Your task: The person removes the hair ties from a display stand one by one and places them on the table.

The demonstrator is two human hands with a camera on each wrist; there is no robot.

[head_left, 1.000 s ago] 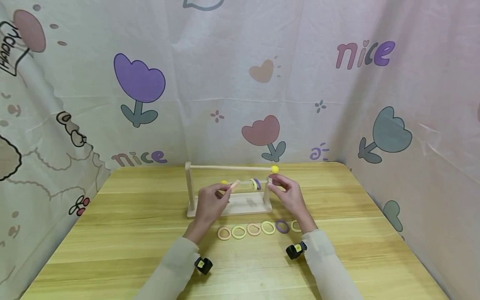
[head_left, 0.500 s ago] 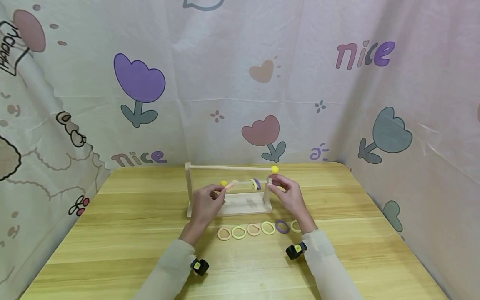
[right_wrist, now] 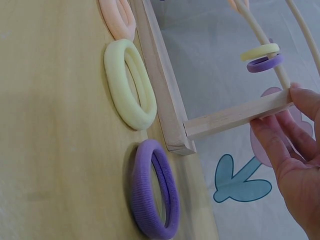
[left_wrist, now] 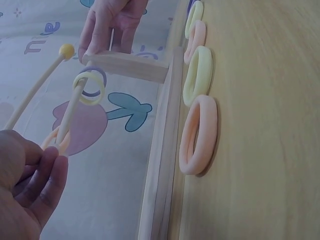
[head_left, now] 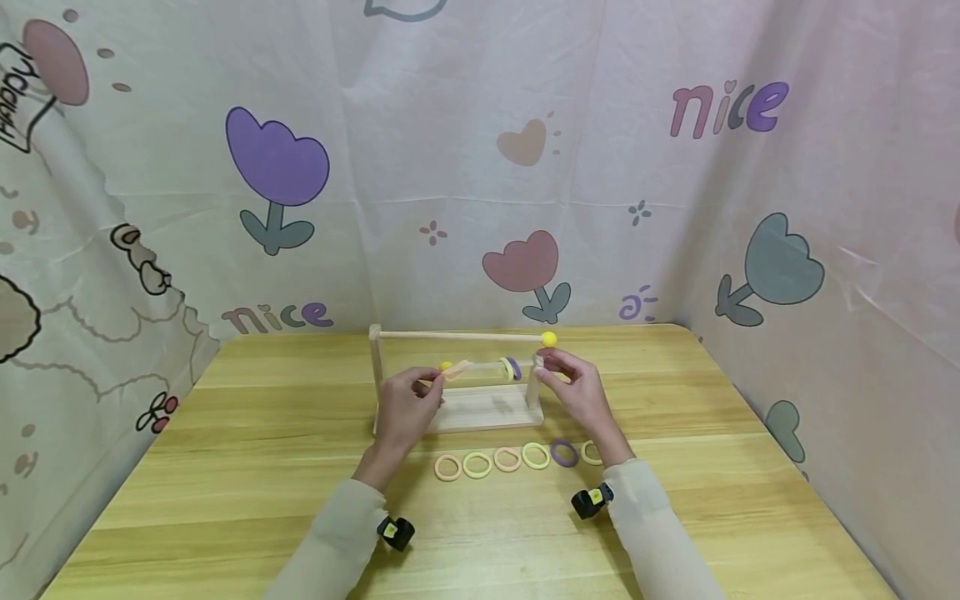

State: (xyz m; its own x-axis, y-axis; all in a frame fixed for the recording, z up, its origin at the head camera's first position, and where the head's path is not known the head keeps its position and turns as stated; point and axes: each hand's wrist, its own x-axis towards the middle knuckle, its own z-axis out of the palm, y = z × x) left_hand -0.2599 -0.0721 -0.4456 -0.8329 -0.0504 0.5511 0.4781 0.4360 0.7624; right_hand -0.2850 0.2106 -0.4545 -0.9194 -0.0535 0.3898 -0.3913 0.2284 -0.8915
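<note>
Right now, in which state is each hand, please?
Left hand: closed, pinching a peach ring.
Right hand: closed, gripping the short wooden post near its top end.

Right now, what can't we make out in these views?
Head: rightmost yellow ring, partly behind right arm.
Left wrist: purple table ring, cut off by top edge.
Left wrist: lower yellow ball, apparently behind left hand.
Right wrist: held ring, mostly cut off by top edge.

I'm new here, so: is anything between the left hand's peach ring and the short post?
Yes: a yellow ring and a purple ring hang on the lower rod near the post; otherwise bare rod.
</note>
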